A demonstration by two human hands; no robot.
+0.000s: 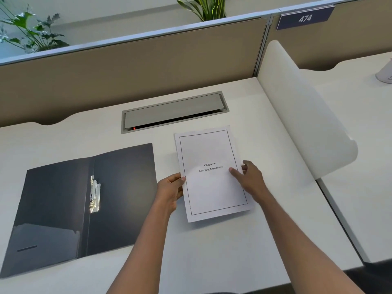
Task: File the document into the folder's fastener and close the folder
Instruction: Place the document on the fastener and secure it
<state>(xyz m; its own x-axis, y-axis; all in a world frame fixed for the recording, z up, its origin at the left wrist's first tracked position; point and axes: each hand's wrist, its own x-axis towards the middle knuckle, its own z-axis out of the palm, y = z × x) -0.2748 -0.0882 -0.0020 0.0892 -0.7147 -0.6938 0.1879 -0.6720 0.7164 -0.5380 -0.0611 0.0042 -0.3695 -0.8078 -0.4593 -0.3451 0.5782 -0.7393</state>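
Note:
A white document (212, 187) with a bordered title page lies on the white desk, right of centre. My left hand (170, 190) grips its left edge, thumb on top. My right hand (249, 180) holds its right edge, thumb resting on the page and fingers behind the edge. A dark grey folder (123, 187) lies open and flat to the left of the document. Its metal fastener (94, 194) sits beside the spine, and a pocket shows on the lower part of the left flap.
A grey cable hatch (174, 112) is set into the desk (212, 251) behind the document. A white curved divider (301, 111) stands at the right, with another desk beyond it. A beige partition wall (127, 71) runs along the back, with plants above it.

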